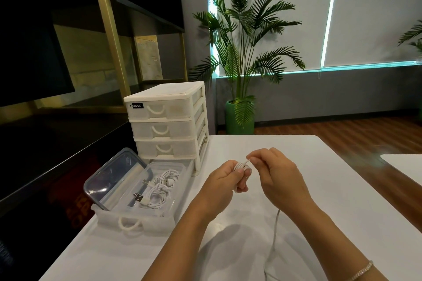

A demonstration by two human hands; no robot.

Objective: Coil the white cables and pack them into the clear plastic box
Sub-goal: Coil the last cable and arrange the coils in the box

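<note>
coiling is under way: a white cable (242,165) is gripped as a small bundle in the left hand (225,180) while its strand is pinched by the right hand (277,172), above the table (308,166). a loose tail (275,230) is left to wind. coiled cables (157,187) are already packed in the clear plastic box (173,167).

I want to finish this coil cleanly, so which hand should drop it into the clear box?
Left. The left hand already grips the coil and is nearer the clear box; the right hand pinches the loose cable end.
</note>
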